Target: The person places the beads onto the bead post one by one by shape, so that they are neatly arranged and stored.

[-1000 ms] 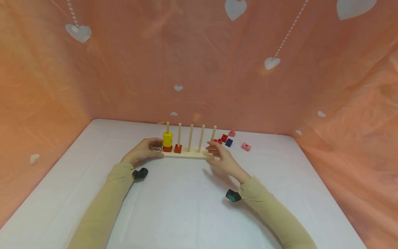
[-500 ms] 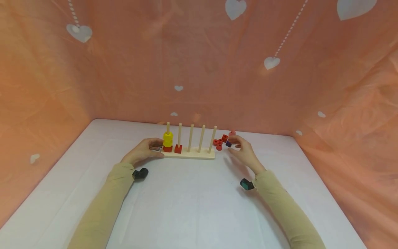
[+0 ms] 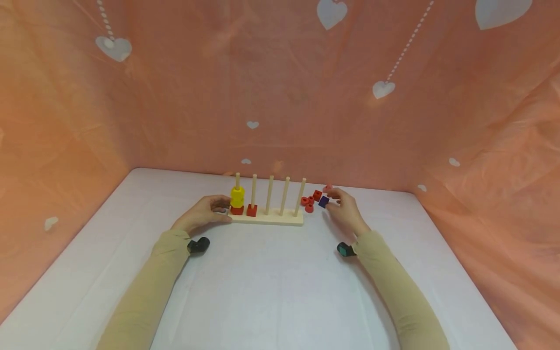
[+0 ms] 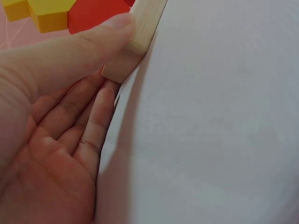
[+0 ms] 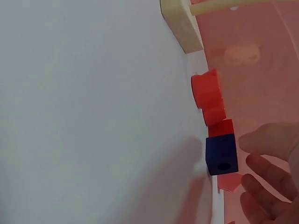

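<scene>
My left hand (image 3: 203, 214) grips the left end of a wooden peg board (image 3: 267, 219), its thumb on the front edge and fingers behind, as the left wrist view shows. The leftmost peg carries yellow pieces (image 3: 237, 197) above a red piece (image 3: 236, 210). On the second peg sits a red square block (image 3: 252, 210); the other pegs are bare. To the board's right, my right hand (image 3: 346, 212) hovers by a dark blue cube (image 5: 221, 155). In the right wrist view a small gap separates thumb and cube, and the fingers are loosely bent, holding nothing.
Several small red round pieces (image 3: 309, 208) lie between the board's right end and the blue cube. Behind the cube are a red cube (image 3: 317, 195) and a pink piece (image 3: 327, 187). A pink heart-patterned cloth (image 3: 280, 97) rises at the back of the white table (image 3: 262, 291).
My right hand has left the board's right end and moved right to the blue cube, now covering the spot where a pink block lay. My left hand stays at the board's left end.
</scene>
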Available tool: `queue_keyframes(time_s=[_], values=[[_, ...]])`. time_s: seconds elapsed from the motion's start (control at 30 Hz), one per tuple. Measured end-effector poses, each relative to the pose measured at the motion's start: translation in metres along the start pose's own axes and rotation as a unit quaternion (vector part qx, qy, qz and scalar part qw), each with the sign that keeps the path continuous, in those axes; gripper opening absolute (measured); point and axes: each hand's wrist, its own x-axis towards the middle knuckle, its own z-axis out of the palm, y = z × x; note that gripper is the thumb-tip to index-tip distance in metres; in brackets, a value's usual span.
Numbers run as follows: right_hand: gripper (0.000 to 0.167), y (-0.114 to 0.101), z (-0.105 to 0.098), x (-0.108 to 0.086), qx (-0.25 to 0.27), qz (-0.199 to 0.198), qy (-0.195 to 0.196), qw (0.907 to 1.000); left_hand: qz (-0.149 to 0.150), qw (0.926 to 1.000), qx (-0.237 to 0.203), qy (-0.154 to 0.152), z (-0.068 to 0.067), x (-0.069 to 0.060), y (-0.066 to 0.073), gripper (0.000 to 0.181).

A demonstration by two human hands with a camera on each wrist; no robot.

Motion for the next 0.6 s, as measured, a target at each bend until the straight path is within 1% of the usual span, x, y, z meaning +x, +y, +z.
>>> queue_keyframes(time_s=[0.17,0.27,0.37,0.43,0.6], values=[[0.041,-0.001,0.004,0.006,0.018,0.0,0.0,0.9998,0.003,1.0,0.003,0.0,-0.001,-0.001,0.001,0.069],[0.043,-0.002,0.006,0.008,0.03,0.019,-0.005,0.9993,0.004,1.0,0.005,0.0,-0.001,-0.001,0.0,0.069],[0.045,-0.002,0.008,0.009,0.031,0.038,-0.011,0.9987,0.006,1.0,0.005,0.0,-0.002,-0.001,-0.001,0.069],[0.046,-0.001,0.009,0.011,0.026,0.042,-0.016,0.9987,0.009,1.0,0.004,-0.001,-0.002,0.0,-0.001,0.07],[0.048,0.003,0.011,0.014,-0.006,0.028,-0.016,0.9995,0.012,0.9999,0.003,-0.005,-0.002,0.001,-0.001,0.07]])
